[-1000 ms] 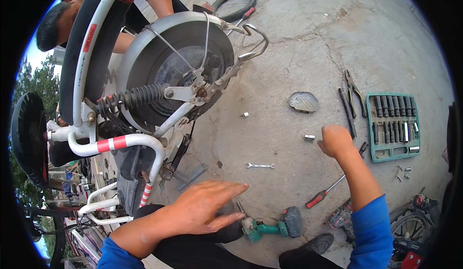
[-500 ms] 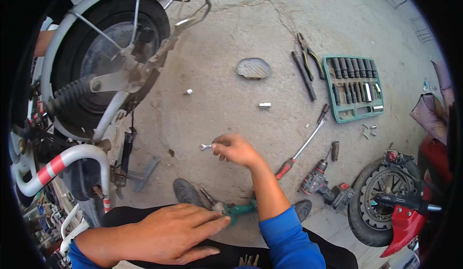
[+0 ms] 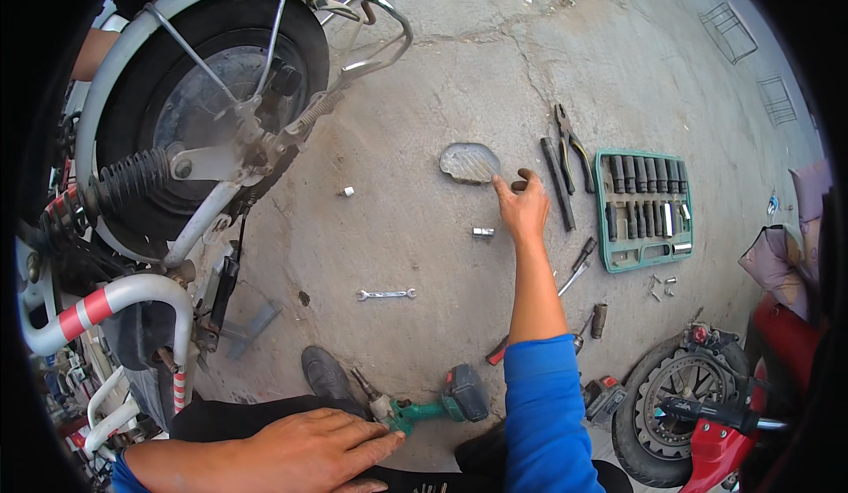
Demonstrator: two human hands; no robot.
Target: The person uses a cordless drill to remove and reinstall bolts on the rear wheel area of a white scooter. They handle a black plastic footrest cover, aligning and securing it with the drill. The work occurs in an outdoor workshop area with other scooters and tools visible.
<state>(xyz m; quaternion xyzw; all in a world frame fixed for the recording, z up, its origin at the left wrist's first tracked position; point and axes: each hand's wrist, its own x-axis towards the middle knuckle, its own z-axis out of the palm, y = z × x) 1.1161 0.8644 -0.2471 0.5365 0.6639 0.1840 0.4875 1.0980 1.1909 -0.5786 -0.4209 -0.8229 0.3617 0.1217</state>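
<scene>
My right hand is stretched far out over the concrete floor, fingers apart and slightly curled, nothing visibly held. Its thumb is beside the right edge of a shallow oval metal piece; contact cannot be made out. Just below lies a short chrome socket. A small double-ended wrench lies flat on the floor nearer me. Palm down on my dark-clad leg rests my left hand, its fingers extended and empty. Beyond its fingertips a green cordless power tool with a black battery lies by my shoe.
Pliers, a dark bar and a green socket case lie on the right. A screwdriver is partly behind my forearm. A scooter's rear wheel stands at left, a red vehicle's wheel lower right. Another person's arm shows upper left.
My right hand has let go of the wrench, which now lies fully visible on the floor, and has moved forward and right to the oval metal piece. My left hand stays on my leg.
</scene>
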